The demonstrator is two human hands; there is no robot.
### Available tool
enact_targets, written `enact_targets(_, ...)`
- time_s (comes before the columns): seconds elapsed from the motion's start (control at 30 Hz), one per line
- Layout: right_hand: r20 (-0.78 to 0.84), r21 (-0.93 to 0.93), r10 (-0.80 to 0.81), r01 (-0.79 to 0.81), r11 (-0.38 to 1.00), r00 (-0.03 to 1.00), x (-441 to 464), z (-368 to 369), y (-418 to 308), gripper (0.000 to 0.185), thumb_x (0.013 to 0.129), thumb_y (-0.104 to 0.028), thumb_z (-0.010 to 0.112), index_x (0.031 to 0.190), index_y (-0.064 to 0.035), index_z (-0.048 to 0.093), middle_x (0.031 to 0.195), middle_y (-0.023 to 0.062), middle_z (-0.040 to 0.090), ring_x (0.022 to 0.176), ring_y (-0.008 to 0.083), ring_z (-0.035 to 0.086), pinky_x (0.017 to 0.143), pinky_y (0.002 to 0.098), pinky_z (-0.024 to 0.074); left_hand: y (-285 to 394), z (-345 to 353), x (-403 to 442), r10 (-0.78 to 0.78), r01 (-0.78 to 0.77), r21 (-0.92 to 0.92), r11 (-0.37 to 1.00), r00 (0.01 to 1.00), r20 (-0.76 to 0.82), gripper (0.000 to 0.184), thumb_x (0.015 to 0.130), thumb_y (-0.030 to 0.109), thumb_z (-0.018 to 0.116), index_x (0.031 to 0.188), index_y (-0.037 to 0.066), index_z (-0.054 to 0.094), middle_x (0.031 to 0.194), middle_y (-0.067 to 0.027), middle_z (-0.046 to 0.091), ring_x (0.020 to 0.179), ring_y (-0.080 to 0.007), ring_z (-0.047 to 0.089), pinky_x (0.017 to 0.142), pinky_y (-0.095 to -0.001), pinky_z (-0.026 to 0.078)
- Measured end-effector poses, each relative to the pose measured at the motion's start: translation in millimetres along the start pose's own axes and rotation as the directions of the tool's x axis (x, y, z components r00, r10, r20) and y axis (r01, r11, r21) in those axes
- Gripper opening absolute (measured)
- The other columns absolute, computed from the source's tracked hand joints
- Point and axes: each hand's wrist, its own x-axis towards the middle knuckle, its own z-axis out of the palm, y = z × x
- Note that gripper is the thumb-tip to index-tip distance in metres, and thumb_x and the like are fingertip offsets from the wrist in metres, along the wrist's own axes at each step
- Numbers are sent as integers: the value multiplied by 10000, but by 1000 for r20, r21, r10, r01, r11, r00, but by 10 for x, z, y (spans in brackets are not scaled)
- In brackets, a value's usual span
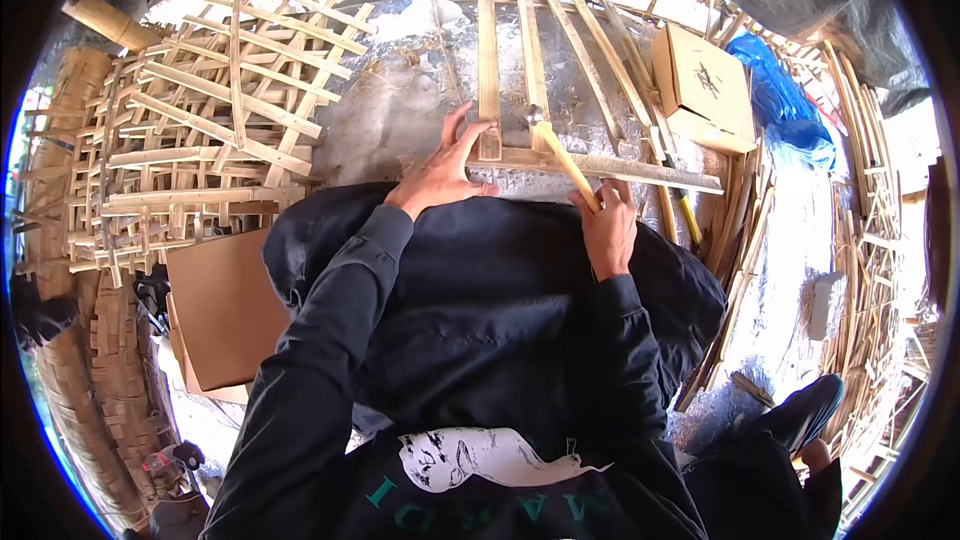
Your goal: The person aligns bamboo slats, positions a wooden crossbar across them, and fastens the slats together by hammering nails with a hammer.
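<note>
My left hand (445, 172) rests at the lower end of an upright bamboo slat (487, 60). Its fingers are spread, with the fingertips against the slat's edge and the thumb stretched out below. In my right hand (610, 230) is a hammer (568, 162), gripped by its pale yellow handle. The hammer's metal head lies over a second slat (530, 50), close to where that slat meets a crosswise strip (630, 168). Several slats run away from me on top of this strip; whether nails hold them is too small to tell.
A woven bamboo lattice (220, 90) lies to the left. On the right stand a cardboard box (705, 90) and a blue plastic bag (785, 105). A yellow-and-black handle (690, 218) lies by my right knee. Another cardboard box (225, 310) is at my left. Someone's leg (790, 430) shows at lower right.
</note>
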Motion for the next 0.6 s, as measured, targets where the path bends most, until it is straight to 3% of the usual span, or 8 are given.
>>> enact_targets(0.07,-37,33,-74,75,997,997,-10,-29,18,441,862,-358,823,867,56,671,1195,173,664,915,432,687,733,500,545,-30,15,18,16,-16,-15,1000,999,-30,892,804,492,854,1522,186,421,1643,-131,258,1525,-390,295,1220,-532,346)
enact_targets(0.13,-40,40,-99,100,994,994,-24,-53,37,425,886,-330,810,866,69,663,1163,196,665,896,442,678,733,498,539,-65,11,59,57,-62,-118,991,997,-50,741,867,412,818,1482,167,484,1628,-115,305,1511,-385,327,1211,-508,370)
enact_targets(0.23,-53,89,-64,68,994,997,-32,-111,30,374,883,-265,819,880,76,663,1060,207,667,820,440,651,726,480,522,-54,-13,72,92,-100,-116,988,993,-72,619,907,336,788,1438,142,535,1607,-94,356,1485,-372,377,1203,-477,387)
enact_targets(0.37,-78,111,-69,77,991,995,-14,-95,87,366,875,-251,826,887,78,664,1042,208,663,816,436,650,725,475,523,60,-100,72,143,-152,-92,984,985,-94,588,900,245,793,1430,159,554,1542,-88,441,1439,-364,437,1172,-464,417)
enact_targets(0.47,-63,84,-73,78,993,995,-18,-104,76,368,874,-265,825,898,68,671,1048,195,664,835,431,659,723,478,527,155,-150,45,42,-41,-174,984,999,-1,535,877,178,806,1368,173,594,1437,-73,513,1369,-349,485,1131,-458,439)
enact_targets(0.53,-38,73,-68,71,995,997,-23,-117,56,369,875,-285,823,908,53,679,1066,179,665,863,427,667,719,485,533,87,-133,74,202,-204,-26,979,978,-56,477,857,135,813,1292,164,620,1330,-62,554,1300,-327,512,1095,-437,452)
enact_targets(0.6,-42,63,-65,68,996,997,-32,-124,44,371,877,-301,819,913,42,682,1083,166,664,878,424,673,717,491,537,91,-102,79,200,-204,-35,978,977,-79,418,837,129,824,1202,122,620,1276,-56,556,1254,-320,514,1079,-425,446)
